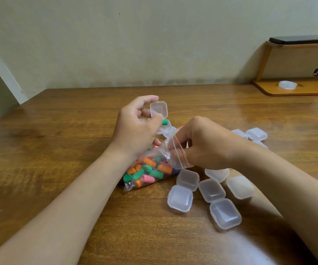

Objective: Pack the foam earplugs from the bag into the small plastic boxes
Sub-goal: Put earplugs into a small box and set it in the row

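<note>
Head view: left grip [137,129] round one box [158,109] with one green earplug [165,122], right grip [206,144] round one bag [154,167].

A clear bag [166,153] with a thin red seal stripe is showing orange, green and pink earplugs [146,173], possibly one dark blue. Frosted translucent-white boxes [180,199] are catching light on a glossy brown wood-grain table [58,150]. A black phone [301,40] is topping a honey-tan shelf [296,88]; the wall [135,44] is looking cream.
</note>
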{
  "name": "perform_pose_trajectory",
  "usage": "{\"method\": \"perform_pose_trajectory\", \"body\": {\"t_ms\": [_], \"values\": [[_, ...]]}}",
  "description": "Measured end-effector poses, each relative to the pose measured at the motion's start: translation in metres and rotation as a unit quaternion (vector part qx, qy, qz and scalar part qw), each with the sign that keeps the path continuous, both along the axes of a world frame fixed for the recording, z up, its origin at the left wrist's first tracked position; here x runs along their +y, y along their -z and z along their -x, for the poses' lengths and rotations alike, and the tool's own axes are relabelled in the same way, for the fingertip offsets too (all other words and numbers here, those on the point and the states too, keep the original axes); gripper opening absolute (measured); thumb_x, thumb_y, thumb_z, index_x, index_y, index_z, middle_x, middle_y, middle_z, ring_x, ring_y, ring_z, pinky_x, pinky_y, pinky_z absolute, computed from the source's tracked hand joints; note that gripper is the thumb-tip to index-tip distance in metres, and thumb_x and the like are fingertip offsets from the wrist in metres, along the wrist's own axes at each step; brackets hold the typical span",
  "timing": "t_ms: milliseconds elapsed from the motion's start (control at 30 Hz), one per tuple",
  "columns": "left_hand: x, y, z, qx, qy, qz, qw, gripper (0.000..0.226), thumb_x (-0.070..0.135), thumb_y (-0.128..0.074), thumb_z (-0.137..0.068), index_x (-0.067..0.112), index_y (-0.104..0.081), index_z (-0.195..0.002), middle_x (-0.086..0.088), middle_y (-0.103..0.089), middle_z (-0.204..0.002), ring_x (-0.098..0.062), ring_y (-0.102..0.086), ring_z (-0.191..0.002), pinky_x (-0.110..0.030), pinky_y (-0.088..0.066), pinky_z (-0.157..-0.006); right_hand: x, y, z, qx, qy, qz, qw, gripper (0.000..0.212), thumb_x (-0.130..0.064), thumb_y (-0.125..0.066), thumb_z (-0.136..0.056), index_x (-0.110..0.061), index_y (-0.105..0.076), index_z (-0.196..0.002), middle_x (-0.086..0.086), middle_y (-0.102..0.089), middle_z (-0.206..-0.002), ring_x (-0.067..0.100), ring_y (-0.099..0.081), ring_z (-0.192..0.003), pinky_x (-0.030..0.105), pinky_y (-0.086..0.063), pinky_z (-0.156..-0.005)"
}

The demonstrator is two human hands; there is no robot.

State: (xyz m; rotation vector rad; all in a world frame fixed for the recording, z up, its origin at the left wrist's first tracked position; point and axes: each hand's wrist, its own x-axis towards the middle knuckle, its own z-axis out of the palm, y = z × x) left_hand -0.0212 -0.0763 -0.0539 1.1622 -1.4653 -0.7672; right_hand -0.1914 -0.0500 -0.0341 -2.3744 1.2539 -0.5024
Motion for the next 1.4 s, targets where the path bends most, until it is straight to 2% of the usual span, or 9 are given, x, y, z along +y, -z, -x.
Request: {"method": "perform_pose_trajectory", "body": {"t_ms": [233, 367, 500, 667, 800, 1067, 1200, 1300, 1400], "values": [[-0.001, 0.000, 0.001, 0.008, -0.008, -0.002, 1.000, 0.039, 0.003, -0.062, -0.093, 0.021, -0.064, -0.127, -0.001, -0.063, -0.093, -0.021, -0.070, -0.063, -0.029, -0.054, -0.045, -0.004, 0.011, -0.009, 0.013, 0.026, 0.024, 0.999, 0.012, -0.028, -0.077, -0.082, -0.017, -0.079, -0.085, 0.005, -0.073, -0.081, 0.020, -0.063, -0.071, 0.045, -0.056, -0.063], [-0.001, 0.001, 0.001, 0.012, -0.010, -0.002, 1.000, 0.039, 0.002, -0.062, -0.093, 0.021, -0.064, -0.127, -0.003, -0.064, -0.095, -0.022, -0.071, -0.066, -0.028, -0.053, -0.045, -0.002, 0.012, -0.013, 0.022, 0.036, 0.037, 0.998, 0.010, -0.028, -0.076, -0.084, -0.020, -0.078, -0.087, 0.001, -0.070, -0.079, 0.018, -0.061, -0.070, 0.045, -0.057, -0.064], [-0.003, 0.002, 0.000, 0.012, -0.019, 0.013, 1.000, 0.038, 0.002, -0.063, -0.092, 0.021, -0.066, -0.125, 0.000, -0.064, -0.091, -0.007, -0.069, -0.069, -0.022, -0.053, -0.050, -0.003, 0.017, -0.017, 0.017, 0.038, 0.057, 0.997, 0.005, -0.021, -0.073, -0.083, -0.018, -0.074, -0.079, -0.001, -0.067, -0.076, 0.019, -0.060, -0.070, 0.045, -0.057, -0.063], [-0.004, 0.002, 0.000, 0.010, -0.024, 0.031, 0.999, 0.036, 0.000, -0.062, -0.092, 0.018, -0.067, -0.123, -0.002, -0.065, -0.092, 0.006, -0.065, -0.068, -0.010, -0.047, -0.050, -0.002, 0.020, -0.020, 0.011, 0.032, 0.064, 0.997, 0.030, -0.022, -0.072, -0.081, -0.020, -0.051, -0.060, -0.001, -0.058, -0.066, 0.021, -0.052, -0.064, 0.049, -0.053, -0.059], [-0.005, 0.002, -0.001, 0.003, -0.034, 0.038, 0.999, 0.035, 0.003, -0.063, -0.092, 0.019, -0.067, -0.123, -0.001, -0.065, -0.092, 0.002, -0.066, -0.074, -0.010, -0.047, -0.052, -0.001, 0.018, -0.020, -0.002, 0.026, 0.070, 0.997, 0.023, -0.023, -0.071, -0.081, -0.020, -0.054, -0.065, -0.003, -0.057, -0.068, 0.021, -0.051, -0.065, 0.050, -0.052, -0.060], [-0.006, 0.003, -0.003, -0.021, -0.042, 0.042, 0.998, 0.038, 0.008, -0.065, -0.092, 0.022, -0.065, -0.127, 0.004, -0.066, -0.098, -0.011, -0.068, -0.094, -0.016, -0.052, -0.064, 0.001, 0.010, -0.017, 0.003, 0.025, 0.061, 0.998, 0.011, -0.018, -0.068, -0.087, -0.013, -0.062, -0.079, -0.004, -0.057, -0.076, 0.017, -0.054, -0.069, 0.045, -0.054, -0.064], [-0.005, 0.003, -0.004, -0.031, -0.048, 0.049, 0.997, 0.038, 0.010, -0.066, -0.092, 0.022, -0.064, -0.128, 0.001, -0.067, -0.105, -0.010, -0.065, -0.099, -0.010, -0.050, -0.063, 0.000, 0.008, -0.012, -0.012, 0.027, 0.063, 0.998, 0.004, -0.014, -0.066, -0.088, -0.011, -0.066, -0.085, 0.000, -0.062, -0.078, 0.018, -0.057, -0.071, 0.043, -0.053, -0.064], [-0.004, 0.002, -0.004, -0.029, -0.048, 0.046, 0.997, 0.039, 0.011, -0.066, -0.093, 0.023, -0.063, -0.130, 0.001, -0.066, -0.109, -0.009, -0.064, -0.101, -0.011, -0.052, -0.065, 0.000, 0.003, -0.006, -0.024, 0.033, 0.054, 0.998, 0.004, -0.014, -0.064, -0.091, -0.016, -0.067, -0.091, -0.007, -0.063, -0.081, 0.011, -0.060, -0.076, 0.027, -0.052, -0.063], [-0.003, 0.001, -0.003, -0.021, -0.046, 0.035, 0.998, 0.039, 0.012, -0.065, -0.094, 0.025, -0.062, -0.130, 0.001, -0.065, -0.109, -0.011, -0.067, -0.099, -0.021, -0.057, -0.066, -0.001, -0.001, 0.000, -0.043, 0.044, 0.059, 0.996, 0.024, -0.015, -0.063, -0.092, -0.029, -0.059, -0.073, -0.012, -0.058, -0.071, 0.001, -0.056, -0.069, 0.019, -0.047, -0.058]]}}
